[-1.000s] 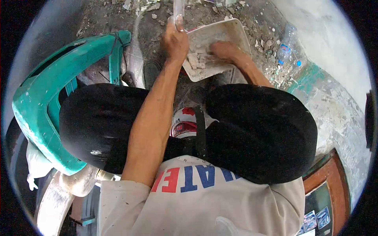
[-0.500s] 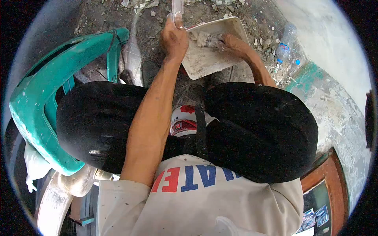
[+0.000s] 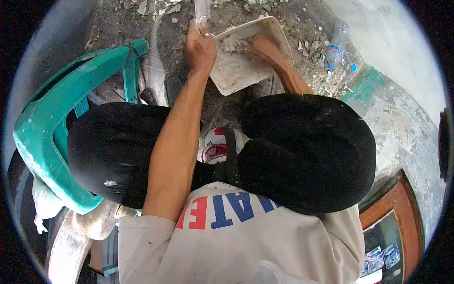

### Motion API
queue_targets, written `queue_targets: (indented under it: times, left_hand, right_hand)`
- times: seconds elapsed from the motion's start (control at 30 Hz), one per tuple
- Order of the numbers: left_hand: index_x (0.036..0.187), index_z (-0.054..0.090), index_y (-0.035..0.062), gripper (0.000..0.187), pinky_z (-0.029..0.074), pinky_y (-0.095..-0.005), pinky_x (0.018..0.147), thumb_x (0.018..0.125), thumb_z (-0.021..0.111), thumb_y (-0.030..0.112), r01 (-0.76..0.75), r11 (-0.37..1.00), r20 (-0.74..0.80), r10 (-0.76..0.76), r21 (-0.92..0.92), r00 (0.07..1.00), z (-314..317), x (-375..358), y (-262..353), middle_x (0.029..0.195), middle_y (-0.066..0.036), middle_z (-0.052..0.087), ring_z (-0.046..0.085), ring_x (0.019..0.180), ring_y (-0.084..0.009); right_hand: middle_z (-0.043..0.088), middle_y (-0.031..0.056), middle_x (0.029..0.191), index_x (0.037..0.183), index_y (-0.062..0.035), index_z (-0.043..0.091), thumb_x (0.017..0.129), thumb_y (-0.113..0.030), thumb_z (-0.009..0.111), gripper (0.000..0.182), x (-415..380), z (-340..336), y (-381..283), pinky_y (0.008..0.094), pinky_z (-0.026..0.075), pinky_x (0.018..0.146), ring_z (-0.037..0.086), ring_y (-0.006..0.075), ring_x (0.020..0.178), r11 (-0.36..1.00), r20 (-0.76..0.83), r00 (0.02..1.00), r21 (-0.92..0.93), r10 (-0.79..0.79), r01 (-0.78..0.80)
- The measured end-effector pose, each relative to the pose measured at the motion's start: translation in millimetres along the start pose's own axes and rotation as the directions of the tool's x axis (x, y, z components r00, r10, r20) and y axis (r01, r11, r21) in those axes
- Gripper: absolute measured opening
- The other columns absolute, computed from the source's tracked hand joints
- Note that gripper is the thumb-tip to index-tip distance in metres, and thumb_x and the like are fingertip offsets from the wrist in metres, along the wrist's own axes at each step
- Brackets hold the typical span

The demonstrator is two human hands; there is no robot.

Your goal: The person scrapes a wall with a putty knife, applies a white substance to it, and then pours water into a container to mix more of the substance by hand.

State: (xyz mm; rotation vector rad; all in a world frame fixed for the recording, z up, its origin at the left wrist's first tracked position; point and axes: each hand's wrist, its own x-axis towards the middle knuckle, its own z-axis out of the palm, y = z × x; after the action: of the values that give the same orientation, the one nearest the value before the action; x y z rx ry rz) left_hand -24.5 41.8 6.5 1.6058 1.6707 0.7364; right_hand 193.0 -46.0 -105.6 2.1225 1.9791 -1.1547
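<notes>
My left hand point(image 3: 200, 49) is closed around a pale, glossy, see-through piece point(image 3: 202, 10) that runs out of the top of the view. I cannot make out its kind. Beside that hand lies a shallow off-white tray point(image 3: 236, 78) with rounded corners, holding grey powdery, lumpy material point(image 3: 232, 45). My right hand point(image 3: 266, 49) reaches into the tray from the right, its fingers curled down into the grey stuff. Whatever those fingers grip is hidden. Between my knees a white and red printed container point(image 3: 216, 144) is partly visible.
A green plastic chair point(image 3: 45, 113) lies tipped at the left. Rubble point(image 3: 314, 47) covers the floor. A clear plastic bottle point(image 3: 336, 49) and its blue cap point(image 3: 353, 67) lie near the stained wall point(image 3: 388, 109) at right. A brown wooden frame point(image 3: 402, 203) is at lower right.
My right hand has shifted left within the tray, and its fingers are more curled. My left hand keeps its grip. The whole view has shifted slightly.
</notes>
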Motion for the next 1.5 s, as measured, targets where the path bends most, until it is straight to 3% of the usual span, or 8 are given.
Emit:
queue_targets:
  times: [0.3,0.37,0.6,0.7,0.87,1.0,1.17,1.5]
  left_hand:
    - [0.120,0.062,0.0032,0.032,0.050,-0.0550,0.073,0.104,0.050,0.028,-0.004,1.000,0.034,0.004,-0.004,0.999,-2,4,3,0.087,-0.027,0.068,0.066,0.084,-0.0502]
    - [0.121,0.062,0.0029,0.033,0.050,-0.0551,0.073,0.104,0.050,0.028,-0.013,1.000,0.024,0.013,-0.005,1.000,-5,-3,4,0.088,-0.027,0.068,0.066,0.085,-0.0504]
    - [0.117,0.064,0.0030,0.041,0.050,-0.0577,0.074,0.107,0.044,0.037,0.025,0.999,0.026,-0.025,0.022,0.999,0,4,3,0.088,-0.028,0.069,0.066,0.086,-0.0517]
    - [0.117,0.064,0.0032,0.042,0.050,-0.0586,0.074,0.107,0.044,0.038,0.025,0.998,0.026,-0.027,0.063,0.999,-4,3,3,0.088,-0.028,0.069,0.066,0.086,-0.0519]
    - [0.119,0.064,0.0037,0.040,0.050,-0.0589,0.075,0.106,0.045,0.037,0.031,0.999,0.043,-0.032,0.022,0.999,-3,5,4,0.089,-0.028,0.069,0.066,0.087,-0.0520]
    - [0.120,0.063,0.0013,0.041,0.050,-0.0584,0.077,0.105,0.047,0.035,-0.007,1.000,0.041,0.007,0.016,0.999,-5,2,4,0.092,-0.030,0.069,0.066,0.089,-0.0520]
    - [0.122,0.062,-0.0005,0.042,0.050,-0.0584,0.076,0.104,0.049,0.035,0.011,1.000,0.009,-0.011,0.018,1.000,3,-1,-4,0.092,-0.030,0.069,0.066,0.088,-0.0519]
    - [0.116,0.062,0.0035,0.031,0.049,-0.0569,0.070,0.102,0.052,0.028,0.035,0.999,-0.007,-0.035,-0.005,0.999,0,3,4,0.087,-0.028,0.067,0.064,0.082,-0.0524]
  right_hand:
    - [0.070,0.0245,0.105,0.105,-0.0004,0.068,0.095,-0.038,0.058,0.040,11,5,-28,0.0541,0.052,0.085,0.068,0.0414,0.096,0.951,0.193,0.931,-0.051,0.308,-0.304]
    - [0.069,0.0267,0.104,0.111,0.0034,0.065,0.094,-0.036,0.060,0.043,21,16,-2,0.0535,0.052,0.085,0.067,0.0438,0.097,0.972,0.328,0.927,-0.088,-0.180,0.220]
    - [0.066,0.0274,0.092,0.102,0.0067,0.067,0.088,-0.028,0.067,0.037,-24,-60,-34,0.0528,0.051,0.078,0.066,0.0452,0.090,0.925,0.151,0.926,-0.107,-0.347,0.364]
    - [0.063,0.0261,0.086,0.098,0.0045,0.068,0.088,-0.029,0.066,0.035,-9,-33,-5,0.0519,0.051,0.075,0.064,0.0445,0.083,0.999,0.132,0.990,0.008,-0.042,0.042]
    - [0.064,0.0260,0.089,0.097,0.0000,0.070,0.091,-0.029,0.062,0.031,29,42,72,0.0520,0.053,0.075,0.065,0.0413,0.083,0.773,0.209,0.930,-0.517,-0.302,0.367]
    - [0.066,0.0261,0.092,0.104,0.0001,0.070,0.094,-0.031,0.060,0.034,24,16,46,0.0526,0.054,0.078,0.068,0.0421,0.088,0.819,0.075,0.895,-0.376,-0.439,0.433]
    - [0.072,0.0234,0.102,0.106,-0.0010,0.070,0.096,-0.026,0.053,0.032,-43,-41,-78,0.0532,0.055,0.083,0.070,0.0431,0.095,0.964,-0.166,0.981,-0.227,0.099,-0.136]
    - [0.075,0.0192,0.101,0.105,-0.0080,0.073,0.090,-0.024,0.057,0.027,-43,-83,-97,0.0517,0.058,0.084,0.074,0.0362,0.096,0.953,0.319,0.945,-0.301,0.072,0.029]
